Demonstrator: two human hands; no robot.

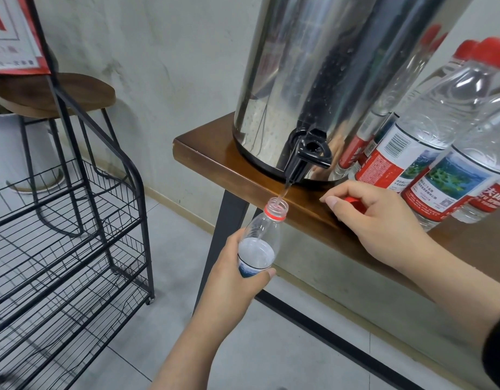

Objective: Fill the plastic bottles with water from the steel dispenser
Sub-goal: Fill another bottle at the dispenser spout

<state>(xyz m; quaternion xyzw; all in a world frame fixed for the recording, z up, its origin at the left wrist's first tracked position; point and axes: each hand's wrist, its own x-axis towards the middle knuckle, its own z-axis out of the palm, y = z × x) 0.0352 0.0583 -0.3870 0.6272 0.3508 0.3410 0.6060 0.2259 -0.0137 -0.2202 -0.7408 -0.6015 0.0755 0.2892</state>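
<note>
The steel dispenser stands on a wooden table, its black tap over the table's front edge. A thin stream of water runs from the tap into an uncapped plastic bottle with a red neck ring. My left hand grips that bottle around its label, below the table edge. The water inside reaches above the label. My right hand rests on the table edge, fingers closed on a red bottle cap.
Several capped, red-labelled water bottles stand on the table right of the dispenser. A black wire rack stands on the tiled floor at left, with a wooden stool and a white pot behind it.
</note>
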